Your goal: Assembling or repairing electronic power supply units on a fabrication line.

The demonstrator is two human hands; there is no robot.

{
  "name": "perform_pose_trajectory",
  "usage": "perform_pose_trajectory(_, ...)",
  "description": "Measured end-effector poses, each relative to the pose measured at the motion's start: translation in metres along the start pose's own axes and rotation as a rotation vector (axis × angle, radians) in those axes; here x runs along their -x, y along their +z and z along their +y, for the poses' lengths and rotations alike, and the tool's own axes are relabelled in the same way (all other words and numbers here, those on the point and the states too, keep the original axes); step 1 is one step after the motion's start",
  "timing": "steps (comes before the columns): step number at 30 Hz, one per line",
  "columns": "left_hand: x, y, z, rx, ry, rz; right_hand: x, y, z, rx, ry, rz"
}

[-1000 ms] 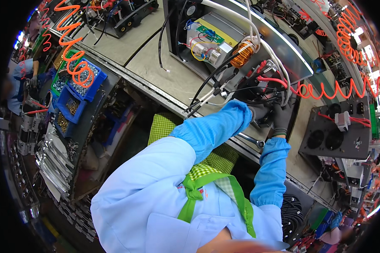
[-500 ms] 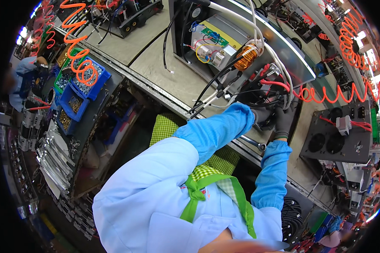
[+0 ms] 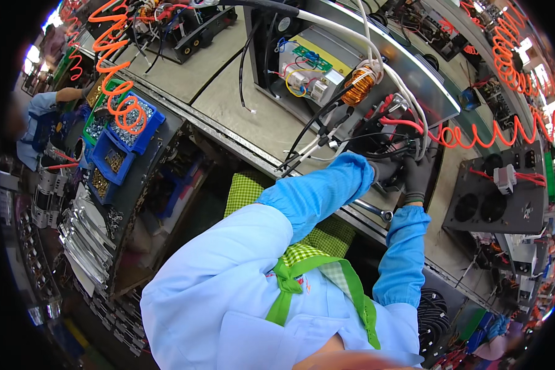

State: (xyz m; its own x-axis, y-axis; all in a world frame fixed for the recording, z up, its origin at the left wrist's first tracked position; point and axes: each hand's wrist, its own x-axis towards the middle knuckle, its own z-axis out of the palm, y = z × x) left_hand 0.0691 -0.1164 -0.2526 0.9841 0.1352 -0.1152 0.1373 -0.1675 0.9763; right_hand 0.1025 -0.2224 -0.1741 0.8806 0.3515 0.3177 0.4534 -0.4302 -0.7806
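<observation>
Both my hands wear dark grey gloves and work close together inside an opened metal machine chassis [image 3: 435, 80]. My left hand [image 3: 385, 169] is partly covered by its blue sleeve, among black cables at the chassis's near end. Beside it, my right hand [image 3: 417, 177] reaches in under thick white cables [image 3: 407, 92]. The fingertips of both are hidden by cables and parts, so what they touch cannot be made out. A copper-wound coil [image 3: 359, 86] and a green circuit board [image 3: 313, 57] sit farther in. Near my right wrist, a steel wrench [image 3: 376, 210] lies by the bench edge.
Blue bins [image 3: 143, 126] of screws and a green bin [image 3: 98, 123] stand at left, beside metal strips [image 3: 83, 240]. Orange coiled hoses [image 3: 112, 74] hang there. A dark metal panel [image 3: 487, 197] stands at right. A co-worker's arm [image 3: 58, 97] reaches toward the bins.
My hands stay at nearly the same place in the chassis, with only slight shifts. At left, the co-worker's arm now extends toward the bins. The whole view has moved a little.
</observation>
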Motion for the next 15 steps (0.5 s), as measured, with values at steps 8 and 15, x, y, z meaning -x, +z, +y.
perform_pose_trajectory(8, -0.005, 0.02, -0.032, -0.368, 0.276, 0.091, 0.002, 0.004, -0.019, -0.003, -0.024, 0.022)
perform_pose_trajectory(15, 0.027, -0.021, 0.032, -0.072, 0.035, -0.016, 0.005, 0.001, -0.011, -0.093, 0.074, 0.026)
